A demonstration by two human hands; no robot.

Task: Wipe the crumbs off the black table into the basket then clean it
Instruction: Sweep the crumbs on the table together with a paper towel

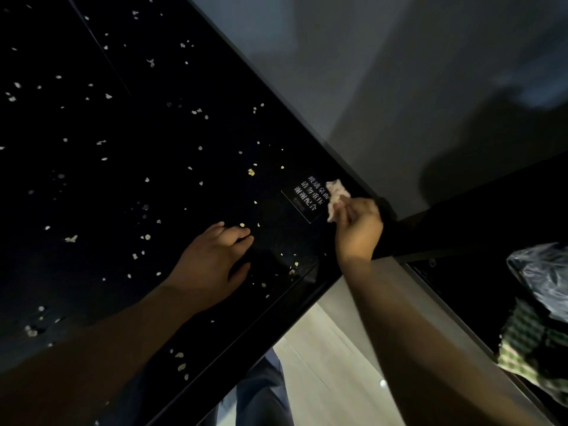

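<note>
Pinching tissue [336, 196], right hand [358, 229] at label [302, 196] reading "请勿重压".

Noted one black bench [92, 207], one printed label [302, 198], one crumpled tissue [335, 192], one lined basket [519, 336]. Crumbs [251, 172] ran to dozens, too many to count.

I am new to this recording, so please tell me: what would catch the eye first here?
Pale crumbs lie scattered all over the black table. Near its right edge, the right hand pinches a crumpled pale cloth at a label with white writing, while the left hand rests on the table.
</note>
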